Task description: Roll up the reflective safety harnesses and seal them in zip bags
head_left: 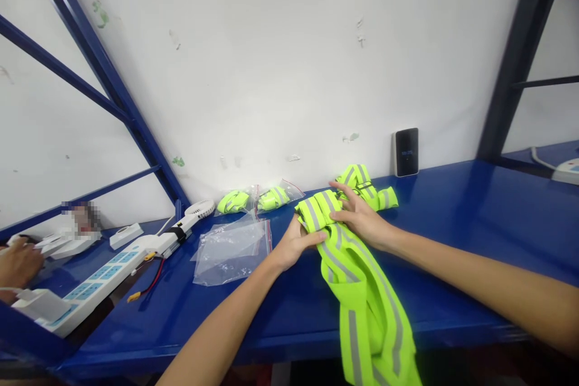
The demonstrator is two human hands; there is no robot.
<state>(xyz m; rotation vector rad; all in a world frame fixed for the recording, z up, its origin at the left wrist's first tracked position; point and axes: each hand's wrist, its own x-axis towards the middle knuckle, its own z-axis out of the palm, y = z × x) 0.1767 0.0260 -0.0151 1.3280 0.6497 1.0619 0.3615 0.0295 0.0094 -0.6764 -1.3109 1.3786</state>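
A neon yellow-green reflective strap vest (355, 280) with grey stripes is between my hands, its upper part folded into a bundle and its loose straps hanging over the table's front edge. My left hand (294, 244) grips the bundle from the left, thumb on top. From the right, my right hand (362, 220) presses its thumb on the fold, with the index finger stretched out above. Just behind lies another neon reflective vest (357, 178), partly hidden by my right hand. Two clear bags hold folded neon vests (233, 201) by the wall. Flat clear zip bags (230, 253) lie left of my left hand.
A white power strip (99, 280) runs along the left side, near a small white fan (200, 209) and a red-black cable with yellow connectors (151, 280). A dark-screened device (406, 152) leans on the wall. Another person's hand (20, 265) shows at far left.
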